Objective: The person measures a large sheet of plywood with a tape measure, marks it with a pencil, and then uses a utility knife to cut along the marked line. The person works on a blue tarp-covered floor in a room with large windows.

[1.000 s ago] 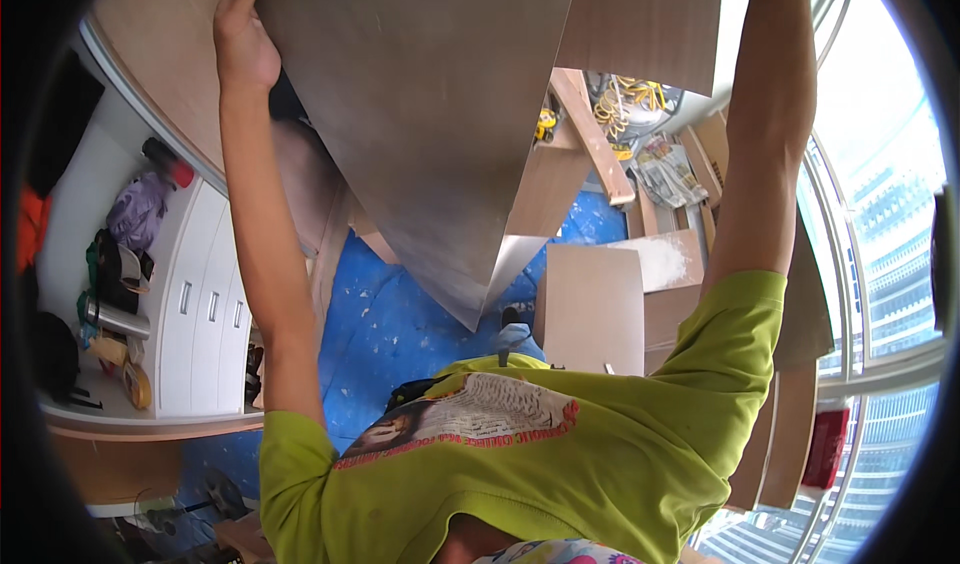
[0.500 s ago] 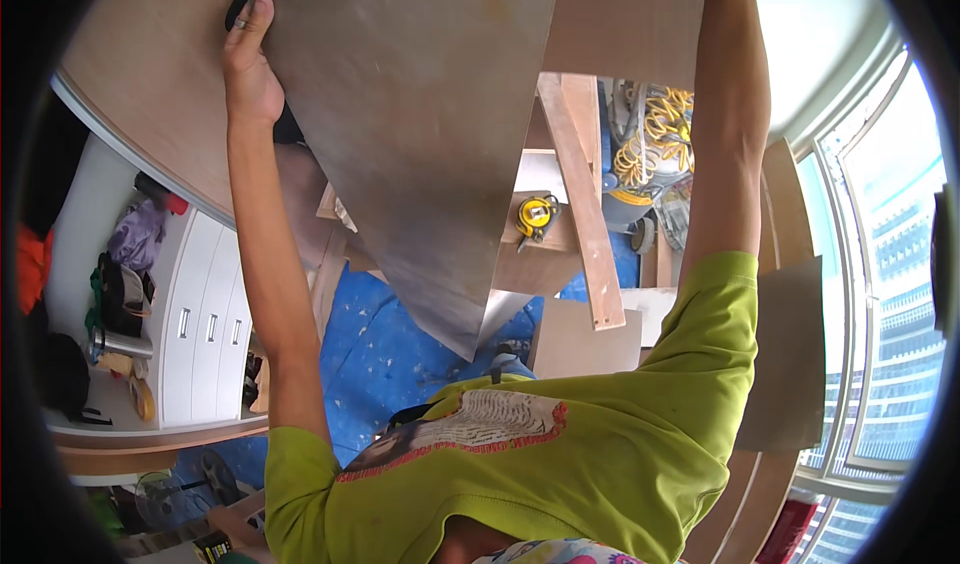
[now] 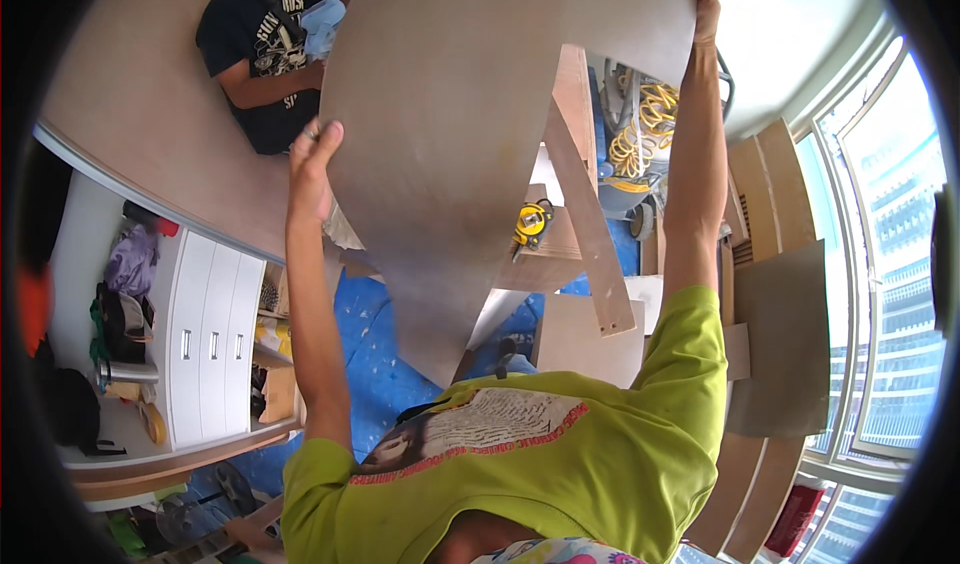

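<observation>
Panel now clear of, perhaps, trestle.

The fingers of the left hand are hidden behind the edge of the board. The fingertips of the right hand are covered by the board's far corner. The top of the board is cut off by the picture's edge. A second person is partly covered by the board. The tape measure is partly hidden.
</observation>
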`<state>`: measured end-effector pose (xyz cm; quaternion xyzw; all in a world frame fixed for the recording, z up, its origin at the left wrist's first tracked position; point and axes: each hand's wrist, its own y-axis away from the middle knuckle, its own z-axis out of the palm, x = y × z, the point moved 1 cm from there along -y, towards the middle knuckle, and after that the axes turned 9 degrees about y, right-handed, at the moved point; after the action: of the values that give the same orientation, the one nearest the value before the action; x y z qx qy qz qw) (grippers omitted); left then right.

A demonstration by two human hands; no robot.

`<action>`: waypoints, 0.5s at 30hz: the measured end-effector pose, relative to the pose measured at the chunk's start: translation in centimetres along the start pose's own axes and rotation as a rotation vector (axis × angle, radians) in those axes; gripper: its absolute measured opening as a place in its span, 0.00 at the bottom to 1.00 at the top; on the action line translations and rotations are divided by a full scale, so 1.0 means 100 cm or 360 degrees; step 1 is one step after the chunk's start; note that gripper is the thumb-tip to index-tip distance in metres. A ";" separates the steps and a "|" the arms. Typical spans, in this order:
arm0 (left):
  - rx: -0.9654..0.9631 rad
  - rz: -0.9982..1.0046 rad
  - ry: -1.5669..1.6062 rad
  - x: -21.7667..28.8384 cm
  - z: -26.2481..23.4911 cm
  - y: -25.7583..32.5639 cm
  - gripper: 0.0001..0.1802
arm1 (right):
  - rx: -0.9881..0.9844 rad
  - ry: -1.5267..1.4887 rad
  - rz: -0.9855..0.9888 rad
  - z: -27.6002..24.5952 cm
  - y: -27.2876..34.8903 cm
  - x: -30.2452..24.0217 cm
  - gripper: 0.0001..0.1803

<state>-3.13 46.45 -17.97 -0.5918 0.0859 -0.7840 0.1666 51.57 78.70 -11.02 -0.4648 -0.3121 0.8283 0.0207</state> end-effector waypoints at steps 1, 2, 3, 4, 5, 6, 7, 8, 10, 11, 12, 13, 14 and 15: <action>-0.0002 -0.0033 0.0010 -0.009 -0.001 0.004 0.11 | -0.0002 -0.0002 0.0018 -0.009 0.007 0.003 0.23; -0.0003 0.0014 -0.0057 -0.013 -0.004 0.009 0.11 | -0.0021 -0.0016 0.0036 -0.010 0.013 0.004 0.23; 0.0000 0.0022 -0.0053 -0.017 -0.007 0.012 0.11 | -0.0056 -0.0041 0.0032 -0.011 0.018 0.001 0.23; 0.0001 0.0029 -0.0046 -0.022 -0.008 0.016 0.11 | -0.0102 -0.0058 0.0044 -0.013 0.026 -0.006 0.23; 0.0016 0.0035 -0.0055 -0.023 -0.008 0.021 0.11 | -0.0136 -0.0091 0.0059 -0.002 0.036 -0.007 0.23; -0.0013 0.0052 -0.0049 -0.023 -0.007 0.025 0.12 | -0.0167 -0.0117 0.0073 0.010 0.047 -0.011 0.23; -0.0022 0.0046 -0.0062 -0.022 -0.010 0.033 0.12 | -0.0202 -0.0153 0.0088 0.027 0.064 -0.009 0.23; -0.0041 0.0045 -0.0065 -0.022 -0.012 0.038 0.12 | 0.0046 -0.0096 -0.0070 0.042 0.081 -0.005 0.18; -0.0106 0.0023 -0.0009 -0.029 -0.010 0.044 0.13 | 0.0083 -0.0099 0.0020 0.024 0.112 -0.008 0.20; -0.0129 -0.0006 0.0016 -0.035 -0.013 0.049 0.13 | 0.0098 -0.0113 0.0069 0.018 0.124 -0.007 0.21; -0.0137 -0.0031 0.0019 -0.037 -0.018 0.054 0.13 | 0.0159 -0.0101 0.0103 0.028 0.136 -0.001 0.20; -0.0155 -0.0064 0.0012 -0.039 -0.023 0.058 0.13 | 0.0218 -0.0089 0.0138 0.039 0.152 0.007 0.19; -0.0175 -0.0100 0.0017 -0.041 -0.024 0.063 0.14 | 0.0279 -0.0065 0.0175 0.051 0.168 0.009 0.18; -0.0204 -0.0137 0.0034 -0.043 -0.019 0.066 0.14 | 0.0343 -0.0080 0.0196 0.049 0.180 0.010 0.18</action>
<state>-2.82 41.72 -24.52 -0.5960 0.1122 -0.7895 0.0936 51.75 62.16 -19.61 -0.4573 -0.1925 0.8681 0.0117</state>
